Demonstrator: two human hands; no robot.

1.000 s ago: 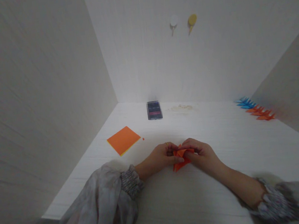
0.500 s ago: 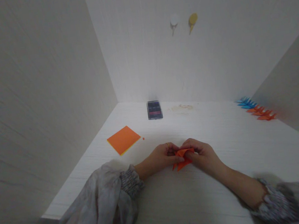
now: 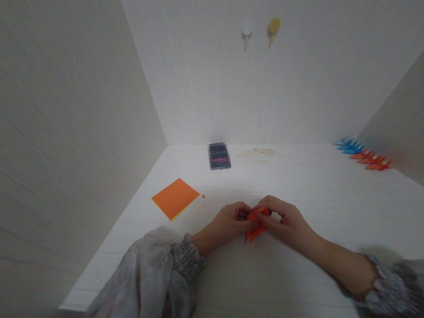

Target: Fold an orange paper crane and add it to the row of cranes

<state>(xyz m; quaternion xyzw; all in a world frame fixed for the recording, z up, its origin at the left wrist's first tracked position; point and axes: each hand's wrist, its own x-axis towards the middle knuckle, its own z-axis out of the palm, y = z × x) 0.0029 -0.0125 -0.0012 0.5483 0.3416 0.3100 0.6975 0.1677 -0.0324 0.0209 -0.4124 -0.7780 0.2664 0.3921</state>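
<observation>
Between my two hands is a partly folded piece of orange origami paper (image 3: 256, 230), with pointed ends sticking out toward me. My left hand (image 3: 233, 221) is closed on its left side, thumb on top, with a ring on one finger. My right hand (image 3: 283, 216) pinches its right side between thumb and fingers. The fingers hide part of the folds. Left of my hands, a stack of square orange paper (image 3: 176, 199) with a yellow edge lies flat on the white table (image 3: 313, 292).
A small dark blurred object (image 3: 219, 156) stands by the back wall. Several folded blue paper pieces (image 3: 348, 145) and orange paper pieces (image 3: 372, 160) line up at the far right. A small orange dot (image 3: 203, 196) lies beside the stack. Two hooks (image 3: 274, 26) are on the wall.
The upper flap of the orange paper, which stood open around my right thumb, is now pressed flatter. My right thumb has moved out onto its surface. My left hand has hardly moved.
</observation>
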